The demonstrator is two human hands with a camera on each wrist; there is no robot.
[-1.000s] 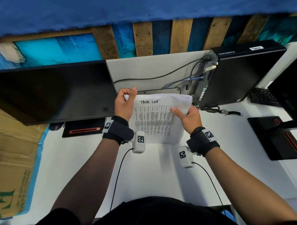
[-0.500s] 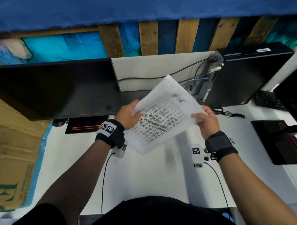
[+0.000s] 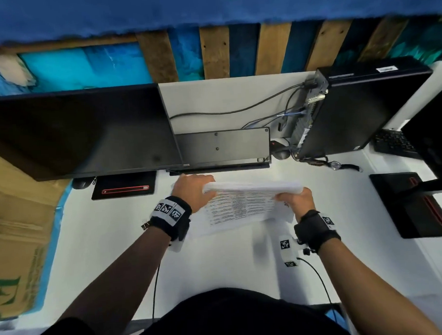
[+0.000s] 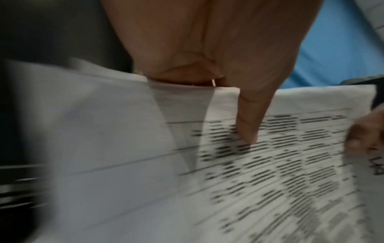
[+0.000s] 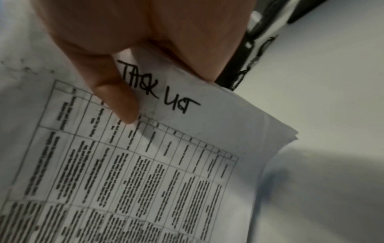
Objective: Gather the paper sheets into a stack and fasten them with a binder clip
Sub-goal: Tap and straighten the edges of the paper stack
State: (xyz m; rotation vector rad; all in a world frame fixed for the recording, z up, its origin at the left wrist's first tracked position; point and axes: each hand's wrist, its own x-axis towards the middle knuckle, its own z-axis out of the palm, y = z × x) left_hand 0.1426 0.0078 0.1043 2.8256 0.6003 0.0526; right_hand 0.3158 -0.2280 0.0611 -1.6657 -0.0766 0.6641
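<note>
A stack of printed paper sheets (image 3: 241,204) headed "TASK LIST" is turned sideways, low over the white desk (image 3: 219,263), its far long edge lifted. My left hand (image 3: 203,187) grips the stack's left end, thumb (image 4: 247,125) on the printed face (image 4: 290,172). At the right end my right hand (image 3: 289,196) pinches the sheets (image 5: 166,164), its thumb (image 5: 118,98) beside the heading and the fingers behind. A small black binder clip (image 3: 145,225) lies on the desk just left of my left wrist.
A dark monitor (image 3: 74,130) stands at the back left, its base (image 3: 124,188) beneath it. A keyboard (image 3: 221,148) stands on edge behind the papers. A computer tower (image 3: 359,105), cables and a wristwatch (image 3: 339,165) lie right. A cardboard box (image 3: 12,227) is at far left.
The stack has swung from upright, through a tilt, to sideways and come down toward the desk. Both hands dropped with it and kept their grip.
</note>
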